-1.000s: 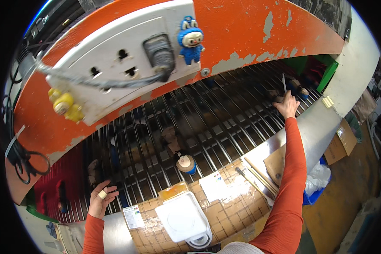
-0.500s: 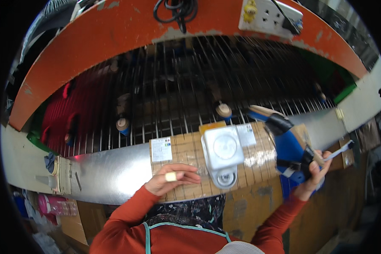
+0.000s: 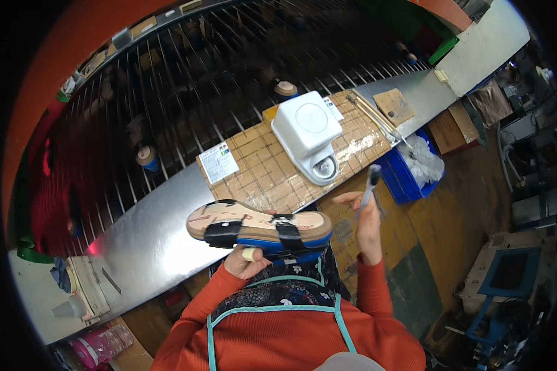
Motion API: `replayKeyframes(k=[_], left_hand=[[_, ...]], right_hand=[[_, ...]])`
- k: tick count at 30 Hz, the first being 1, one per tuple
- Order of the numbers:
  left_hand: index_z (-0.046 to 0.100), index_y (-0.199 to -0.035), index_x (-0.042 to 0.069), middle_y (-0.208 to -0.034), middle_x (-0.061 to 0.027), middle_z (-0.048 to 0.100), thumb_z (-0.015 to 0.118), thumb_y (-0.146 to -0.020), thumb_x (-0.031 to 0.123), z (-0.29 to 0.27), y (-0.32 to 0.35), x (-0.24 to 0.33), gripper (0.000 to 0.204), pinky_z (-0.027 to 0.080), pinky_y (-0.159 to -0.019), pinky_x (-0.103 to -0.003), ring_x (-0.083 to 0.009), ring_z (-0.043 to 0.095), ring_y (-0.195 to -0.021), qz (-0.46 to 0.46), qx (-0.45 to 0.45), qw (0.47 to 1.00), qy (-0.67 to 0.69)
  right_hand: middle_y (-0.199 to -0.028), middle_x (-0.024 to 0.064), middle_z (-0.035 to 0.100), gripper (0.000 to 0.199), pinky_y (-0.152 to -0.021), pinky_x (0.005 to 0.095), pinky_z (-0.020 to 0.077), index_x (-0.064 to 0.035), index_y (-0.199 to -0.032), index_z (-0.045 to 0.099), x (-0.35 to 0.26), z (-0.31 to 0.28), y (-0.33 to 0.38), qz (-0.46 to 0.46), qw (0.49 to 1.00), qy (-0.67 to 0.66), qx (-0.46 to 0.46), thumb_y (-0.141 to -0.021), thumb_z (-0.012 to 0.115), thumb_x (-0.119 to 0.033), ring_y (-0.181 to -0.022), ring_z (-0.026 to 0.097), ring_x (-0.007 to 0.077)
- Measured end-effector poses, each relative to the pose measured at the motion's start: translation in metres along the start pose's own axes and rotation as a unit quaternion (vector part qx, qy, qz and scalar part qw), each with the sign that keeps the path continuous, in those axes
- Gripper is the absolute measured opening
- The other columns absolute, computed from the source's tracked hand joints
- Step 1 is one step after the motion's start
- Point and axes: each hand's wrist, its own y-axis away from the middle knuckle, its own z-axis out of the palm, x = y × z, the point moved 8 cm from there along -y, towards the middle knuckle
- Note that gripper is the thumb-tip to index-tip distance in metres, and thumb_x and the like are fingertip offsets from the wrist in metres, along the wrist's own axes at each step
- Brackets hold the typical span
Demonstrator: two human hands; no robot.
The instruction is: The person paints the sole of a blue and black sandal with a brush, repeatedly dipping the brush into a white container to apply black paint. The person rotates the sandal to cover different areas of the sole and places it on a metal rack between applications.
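Observation:
In front of my body, my left hand (image 3: 244, 264) grips a sandal (image 3: 254, 224) from below, near its middle. The sandal lies sideways with its tan footbed up, two black straps across it and a blue shoe last beneath. A pale yellow cover wraps one digit of that hand. To the right, apart from the sandal, my right hand (image 3: 369, 229) holds a small brush (image 3: 368, 193) with a pale handle, its dark bristle end pointing up. A white plastic container (image 3: 308, 120) with a round cup at its front stands on a cardboard sheet (image 3: 250, 164) just beyond.
Beyond the metal ledge (image 3: 161, 216) runs a rack of metal rods (image 3: 198, 105) carrying several shoes on blue lasts. Thin sticks (image 3: 374, 117) and a small brown board (image 3: 394, 106) lie at the cardboard's right. Below them sits a blue crate (image 3: 397, 176) holding clear plastic.
The sandal on its last has passed from my right hand to my left, moving left and down before my body. My right hand keeps the brush. The view has turned and shifted.

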Motion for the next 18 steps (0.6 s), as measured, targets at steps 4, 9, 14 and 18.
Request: replayKeyframes(k=[4,9,14,18], left_hand=[[0.024,-0.147,0.01,-0.146,-0.014,0.037,0.094,-0.053,0.039,-0.001,0.031,0.074,0.121,0.034,-0.111,-0.043,-0.0283,0.039,-0.134,0.31,0.018,0.916,-0.255],[0.014,-0.15,0.004,-0.142,-0.0153,0.039,0.079,-0.058,0.068,0.044,0.077,0.14,0.13,0.035,-0.111,-0.046,-0.0303,0.042,-0.13,0.603,0.025,0.671,-0.431],[0.023,-0.145,-0.001,-0.132,-0.0128,0.045,0.069,-0.059,0.075,0.057,0.104,0.155,0.123,0.044,-0.102,-0.042,-0.0253,0.05,-0.119,0.577,0.298,0.406,-0.643],[0.029,-0.142,-0.003,-0.125,-0.0144,0.051,0.058,-0.073,0.074,0.075,0.114,0.152,0.108,0.048,-0.096,-0.035,-0.0225,0.057,-0.108,0.579,0.33,0.184,-0.722]], right_hand=[[-0.08,0.0034,0.061,0.016,-0.071,0.0347,0.0355,-0.0083,-0.088,0.065,0.01,-0.037,0.001,0.021,0.942,0.332,0.043,-0.094,0.058,-0.021,-0.073,0.055,0.0177],[-0.079,-0.0028,0.058,0.006,-0.071,0.0327,0.0262,-0.0173,-0.091,0.07,0.007,-0.033,-0.011,-0.117,0.849,0.505,0.1,-0.086,0.069,-0.02,-0.072,0.052,0.0149],[-0.081,-0.0035,0.059,0.007,-0.074,0.0357,0.0276,-0.0197,-0.089,0.072,0.023,-0.014,-0.033,-0.176,0.801,0.564,0.099,-0.082,0.072,-0.021,-0.075,0.052,0.0163],[-0.081,-0.0034,0.058,0.008,-0.074,0.0375,0.0283,-0.0198,-0.089,0.072,0.024,-0.003,-0.039,-0.218,0.769,0.594,0.089,-0.082,0.072,-0.021,-0.076,0.051,0.0167]])
